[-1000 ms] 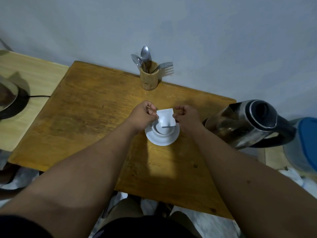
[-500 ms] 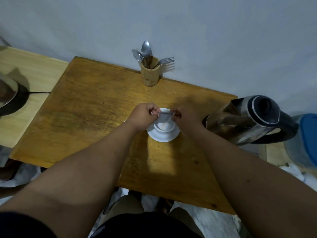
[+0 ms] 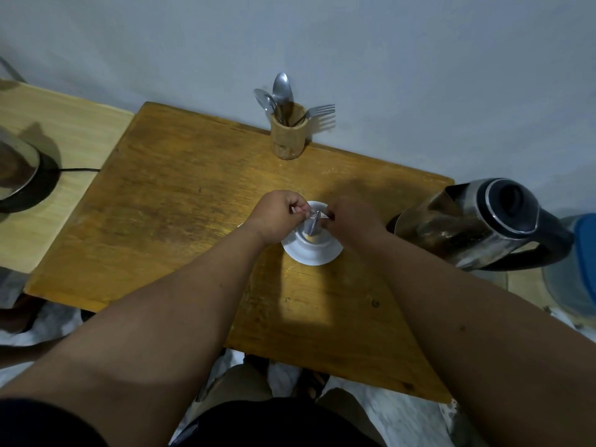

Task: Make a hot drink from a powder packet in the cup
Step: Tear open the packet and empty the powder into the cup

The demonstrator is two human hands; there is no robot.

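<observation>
Both hands pinching packet over cup

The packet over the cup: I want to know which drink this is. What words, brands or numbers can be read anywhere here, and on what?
None can be read.
packet: held by both hands, folded, no print legible.
kettle: no label visible.
cutlery holder: plain.

Two spoons and one fork stood in one holder at the table's far edge; one kettle, one cup, one packet.
</observation>
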